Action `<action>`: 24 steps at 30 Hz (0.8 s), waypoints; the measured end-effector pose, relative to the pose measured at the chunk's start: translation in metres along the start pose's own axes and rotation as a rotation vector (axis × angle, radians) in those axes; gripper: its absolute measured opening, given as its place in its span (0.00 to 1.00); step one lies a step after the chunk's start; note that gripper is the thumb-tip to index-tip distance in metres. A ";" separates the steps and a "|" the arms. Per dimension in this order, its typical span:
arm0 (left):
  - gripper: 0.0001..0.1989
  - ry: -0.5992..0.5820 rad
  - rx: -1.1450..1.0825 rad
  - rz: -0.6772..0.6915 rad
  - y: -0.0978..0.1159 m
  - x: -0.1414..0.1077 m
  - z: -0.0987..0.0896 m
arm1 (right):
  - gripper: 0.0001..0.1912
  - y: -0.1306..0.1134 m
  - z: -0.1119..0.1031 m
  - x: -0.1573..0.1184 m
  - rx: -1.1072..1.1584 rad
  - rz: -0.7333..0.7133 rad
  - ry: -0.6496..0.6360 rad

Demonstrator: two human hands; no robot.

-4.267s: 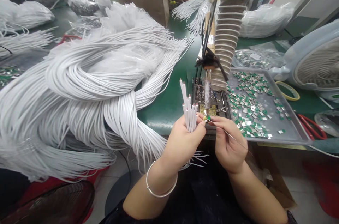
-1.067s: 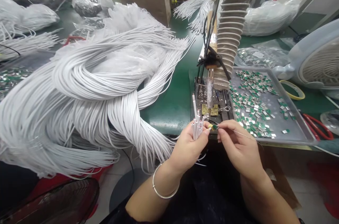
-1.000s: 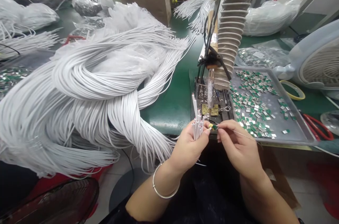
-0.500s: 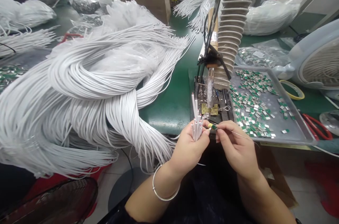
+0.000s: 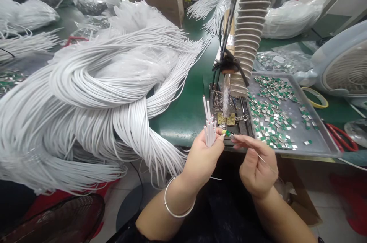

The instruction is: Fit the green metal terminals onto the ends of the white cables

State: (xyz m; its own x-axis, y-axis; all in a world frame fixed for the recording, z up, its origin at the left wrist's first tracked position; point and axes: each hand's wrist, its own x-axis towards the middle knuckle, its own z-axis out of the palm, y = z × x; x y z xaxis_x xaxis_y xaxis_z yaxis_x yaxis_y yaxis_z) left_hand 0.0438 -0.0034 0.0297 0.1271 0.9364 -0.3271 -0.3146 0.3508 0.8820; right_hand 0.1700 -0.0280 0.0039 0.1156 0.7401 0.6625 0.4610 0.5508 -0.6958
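**Green board between two hands, below an upright soldering iron**

The left hand (image 5: 205, 159) is closed around a bundle of white cables (image 5: 210, 132) and presents, at its fingertips, one small green board (image 5: 228, 133). The board lies at the right-hand edge of that grip, its long axis running roughly crosswise, from a yellowish part at the left fingertips toward the right hand (image 5: 259, 170). The left hand is thus the nearer, in contact; the right fingertips stand just beside the board's free end, and whether they touch it cannot be told. The right hand is loosely curled, grasping a thin wire (image 5: 264, 161) that slants back over the fingers. The key relation is vertical: the soldering iron (image 5: 226, 99) points downward from beyond the hands, its lower end near the board; any contact is too small to resolve.

Materials: the cables are smooth, matt, round in section, with reddish cores at their cut ends; loose coils (image 5: 94, 93) of similar cable sag in broad loops at left. The wire is fine and greyish. At right, a shallow grey tray (image 5: 323, 141) bears many flat, rectangular boards (image 5: 275, 101), part green, part silvery. A ribbed, translucent hose (image 5: 254, 28) hangs beside the iron.
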 end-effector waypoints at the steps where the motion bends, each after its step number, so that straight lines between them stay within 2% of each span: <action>1: 0.05 -0.001 -0.005 0.005 0.001 0.000 0.001 | 0.15 0.000 0.000 0.001 -0.012 -0.015 -0.007; 12: 0.04 0.019 -0.030 0.022 0.007 0.000 0.004 | 0.14 -0.002 0.002 0.016 -0.204 -0.160 -0.055; 24: 0.03 0.022 0.014 0.082 0.013 -0.002 0.008 | 0.13 -0.004 0.005 0.024 -0.221 -0.250 -0.024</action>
State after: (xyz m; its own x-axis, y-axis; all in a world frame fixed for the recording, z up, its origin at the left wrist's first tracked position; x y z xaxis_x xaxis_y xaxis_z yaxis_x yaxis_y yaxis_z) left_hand 0.0469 -0.0009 0.0448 0.0811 0.9620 -0.2607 -0.3099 0.2729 0.9108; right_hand 0.1669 -0.0106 0.0208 -0.0453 0.6029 0.7965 0.6521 0.6219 -0.4336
